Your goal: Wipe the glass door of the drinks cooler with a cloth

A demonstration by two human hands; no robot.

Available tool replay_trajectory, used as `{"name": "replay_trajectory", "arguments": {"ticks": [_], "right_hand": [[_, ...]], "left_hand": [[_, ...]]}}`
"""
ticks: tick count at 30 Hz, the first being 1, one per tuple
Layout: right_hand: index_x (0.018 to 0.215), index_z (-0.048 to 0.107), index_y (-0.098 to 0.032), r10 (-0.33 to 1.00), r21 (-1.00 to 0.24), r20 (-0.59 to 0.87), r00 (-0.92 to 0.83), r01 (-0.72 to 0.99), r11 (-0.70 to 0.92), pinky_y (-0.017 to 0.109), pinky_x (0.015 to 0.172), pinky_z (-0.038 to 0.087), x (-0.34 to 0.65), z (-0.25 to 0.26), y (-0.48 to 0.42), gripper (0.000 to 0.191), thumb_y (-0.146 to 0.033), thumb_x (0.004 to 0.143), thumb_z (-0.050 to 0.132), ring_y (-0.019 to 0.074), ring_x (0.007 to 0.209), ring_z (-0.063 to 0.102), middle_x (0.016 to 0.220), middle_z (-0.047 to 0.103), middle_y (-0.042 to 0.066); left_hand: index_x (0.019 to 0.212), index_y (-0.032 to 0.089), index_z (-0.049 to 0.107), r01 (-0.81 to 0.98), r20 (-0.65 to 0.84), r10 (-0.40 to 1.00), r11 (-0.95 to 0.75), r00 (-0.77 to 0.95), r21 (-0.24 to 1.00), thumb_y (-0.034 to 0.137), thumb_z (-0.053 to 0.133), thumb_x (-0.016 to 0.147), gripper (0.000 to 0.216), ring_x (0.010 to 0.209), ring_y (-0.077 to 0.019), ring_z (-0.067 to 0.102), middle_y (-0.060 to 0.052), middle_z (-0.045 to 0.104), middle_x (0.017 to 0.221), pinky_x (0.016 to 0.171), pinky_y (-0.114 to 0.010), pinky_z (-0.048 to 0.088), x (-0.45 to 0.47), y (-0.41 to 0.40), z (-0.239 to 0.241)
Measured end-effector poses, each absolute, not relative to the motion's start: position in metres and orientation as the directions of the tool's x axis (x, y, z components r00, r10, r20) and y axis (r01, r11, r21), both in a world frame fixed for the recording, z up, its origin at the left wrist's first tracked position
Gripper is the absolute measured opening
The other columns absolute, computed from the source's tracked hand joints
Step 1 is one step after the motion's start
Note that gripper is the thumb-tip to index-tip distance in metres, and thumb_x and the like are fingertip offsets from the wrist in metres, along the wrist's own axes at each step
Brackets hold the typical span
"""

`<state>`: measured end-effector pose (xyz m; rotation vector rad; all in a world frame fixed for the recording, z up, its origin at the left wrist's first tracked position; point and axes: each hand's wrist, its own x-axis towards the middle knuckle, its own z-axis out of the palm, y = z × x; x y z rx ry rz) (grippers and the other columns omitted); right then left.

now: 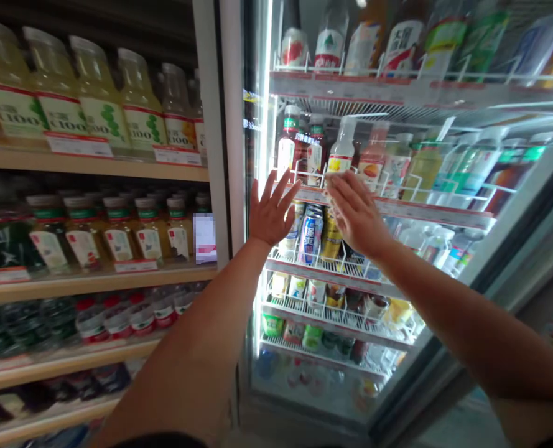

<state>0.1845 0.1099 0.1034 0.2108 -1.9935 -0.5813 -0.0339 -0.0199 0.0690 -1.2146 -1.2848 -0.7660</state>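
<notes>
My left hand [272, 213] is open, its fingers spread and raised in front of the lit drinks fridge. Behind its fingertips stands a dark red bottle with a green cap [287, 138]. My right hand [361, 216] is held up beside it, fingers long and pressed together. Along its palm edge shows a small pale, speckled piece [334, 200], too little visible to name. A bottle with a yellow fruit label [341, 149] stands just above the right fingertips. Reflections suggest glass in front of the shelves; whether either hand touches it, I cannot tell.
Wire-fronted fridge shelves [388, 87] carry bottles, cans [310, 233] and cups. A dark door frame [448, 311] slants along the right. To the left, wooden shelves [94, 171] hold rows of juice bottles [96, 93] and smaller bottles [117, 233]. A grey post [213, 124] divides them.
</notes>
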Motion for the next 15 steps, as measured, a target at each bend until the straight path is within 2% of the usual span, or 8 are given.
{"name": "replay_trajectory", "arguments": {"ticks": [4,6,10,12,15], "right_hand": [[0.166,0.000,-0.032,-0.494,0.598,0.583,-0.645,-0.071,0.798,0.054,0.127,0.037,0.186,0.086,0.108,0.083,-0.007,0.100,0.046,0.0250,0.154,0.034,0.160,0.047,0.006],[0.166,0.001,-0.033,-0.476,0.598,0.595,-0.648,-0.039,0.801,0.054,0.127,0.038,0.192,0.086,0.111,0.083,-0.006,0.100,0.044,0.0247,0.154,0.035,0.160,0.048,0.005],[0.165,0.005,-0.040,-0.365,0.488,0.778,-0.511,0.125,0.864,0.057,0.128,0.034,0.205,0.089,0.120,0.082,-0.007,0.101,0.045,0.0264,0.156,0.031,0.163,0.043,0.002],[0.165,0.004,-0.039,-0.401,0.519,0.733,-0.550,0.070,0.852,0.056,0.128,0.035,0.212,0.086,0.123,0.083,-0.008,0.101,0.046,0.0256,0.155,0.032,0.162,0.045,0.002],[0.165,0.003,-0.036,-0.488,0.587,0.582,-0.650,-0.079,0.806,0.051,0.127,0.038,0.223,0.088,0.126,0.083,-0.008,0.101,0.048,0.0228,0.152,0.038,0.159,0.050,0.002]], "left_hand": [[0.161,0.033,0.030,0.939,0.964,0.193,0.255,0.182,-0.229,0.034,0.037,0.103,0.058,0.159,-0.0203,0.011,-0.001,0.030,0.167,0.133,-0.056,0.004,-0.035,-0.019,0.069],[0.159,0.031,0.034,0.945,0.965,0.201,0.245,0.168,-0.216,0.037,0.033,0.104,0.055,0.160,-0.0208,0.011,0.001,0.030,0.167,0.133,-0.053,0.000,-0.035,-0.019,0.069],[0.157,0.031,0.038,0.958,0.967,0.219,0.226,0.127,-0.177,0.042,0.026,0.105,0.054,0.160,-0.0216,0.010,0.005,0.027,0.168,0.133,-0.051,-0.003,-0.035,-0.017,0.069],[0.158,0.032,0.035,0.963,0.966,0.229,0.210,0.118,-0.167,0.042,0.028,0.105,0.055,0.160,-0.0218,0.010,0.005,0.026,0.168,0.133,-0.055,-0.002,-0.036,-0.017,0.069],[0.159,0.033,0.033,0.964,0.965,0.226,0.199,0.131,-0.177,0.042,0.030,0.105,0.055,0.160,-0.0216,0.010,0.005,0.025,0.169,0.133,-0.055,-0.002,-0.036,-0.017,0.069]]}}
